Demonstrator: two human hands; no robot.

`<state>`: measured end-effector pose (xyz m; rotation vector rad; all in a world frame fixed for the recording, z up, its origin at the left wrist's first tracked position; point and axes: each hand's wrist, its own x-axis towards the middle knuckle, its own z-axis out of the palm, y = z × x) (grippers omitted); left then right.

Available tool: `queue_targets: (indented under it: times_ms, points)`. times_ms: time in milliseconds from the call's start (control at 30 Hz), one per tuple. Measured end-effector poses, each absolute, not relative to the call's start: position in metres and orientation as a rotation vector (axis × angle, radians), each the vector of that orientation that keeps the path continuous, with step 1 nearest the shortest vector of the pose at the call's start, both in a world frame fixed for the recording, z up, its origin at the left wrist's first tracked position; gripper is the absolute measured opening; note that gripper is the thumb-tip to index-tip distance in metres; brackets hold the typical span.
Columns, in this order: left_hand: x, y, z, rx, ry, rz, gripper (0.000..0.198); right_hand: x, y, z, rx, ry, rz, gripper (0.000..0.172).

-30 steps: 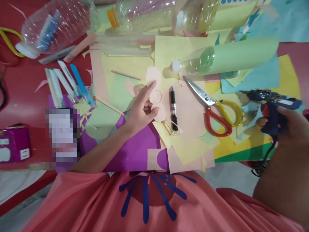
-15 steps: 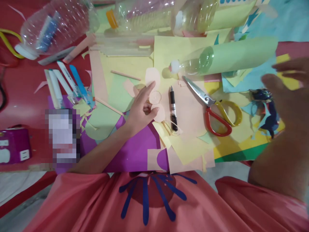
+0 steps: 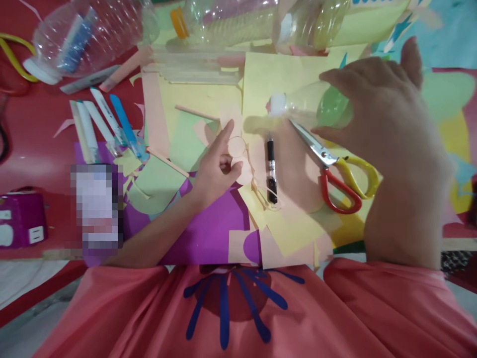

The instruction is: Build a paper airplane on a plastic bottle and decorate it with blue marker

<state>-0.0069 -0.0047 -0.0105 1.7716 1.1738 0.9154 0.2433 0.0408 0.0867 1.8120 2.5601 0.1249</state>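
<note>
My left hand (image 3: pixel 216 166) lies over pale pink cut paper pieces. Its index finger points forward and its thumb rests on a round pink paper piece (image 3: pixel 245 172); the other fingers are curled. A small paper circle (image 3: pixel 237 146) shows between thumb and index finger. My right hand (image 3: pixel 387 114), blurred, reaches round a clear plastic bottle (image 3: pixel 303 101) with a white cap and green paper about its body. The thumb and fingers straddle the bottle, and my hand hides its middle. Below it lie scissors (image 3: pixel 328 159) with red and yellow handles, beside a black pen (image 3: pixel 272 171).
More clear bottles (image 3: pixel 227 22) lie along the back. Several markers (image 3: pixel 100 124) and a blurred-out phone (image 3: pixel 97 206) are at left, with a purple box (image 3: pixel 22 219) farther out. Coloured paper sheets (image 3: pixel 212 228) and scraps cover the table before me.
My right hand has moved left from the table's right side to the paper-wrapped bottle. The bottle now lies at a slightly different angle and looks larger. My left hand has stayed by the paper pieces.
</note>
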Motion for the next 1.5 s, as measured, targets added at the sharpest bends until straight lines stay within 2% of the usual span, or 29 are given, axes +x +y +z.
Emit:
queue_targets:
  times_ms: [133,267,467,700,1000,1133,1300,1500]
  points:
    - [-0.007,-0.006,-0.012,1.793,1.183,0.903,0.062,0.240,0.013,0.096,1.552,2.710,0.080,0.051]
    - [-0.007,-0.006,-0.013,1.847,1.173,0.891,0.063,0.231,0.001,0.095,1.387,2.731,0.025,0.058]
    - [-0.008,-0.007,-0.010,1.888,1.165,0.850,0.063,0.223,0.001,0.097,1.376,2.697,0.014,0.047]
    - [-0.009,-0.008,-0.010,1.924,1.178,0.854,0.063,0.220,-0.002,0.097,1.530,2.688,-0.212,0.034]
    - [-0.008,-0.009,-0.010,1.984,1.113,0.860,0.060,0.215,-0.005,0.098,1.467,2.666,-0.099,0.043]
    - [-0.007,-0.008,-0.010,2.055,1.074,0.875,0.060,0.211,-0.007,0.097,1.449,2.677,-0.004,0.040]
    - [-0.007,-0.007,-0.006,2.080,1.069,0.863,0.059,0.208,-0.006,0.097,1.499,2.674,-0.121,0.041]
    - [-0.008,-0.003,-0.004,1.791,0.989,1.086,0.054,0.216,-0.002,0.098,1.458,2.572,0.023,0.053]
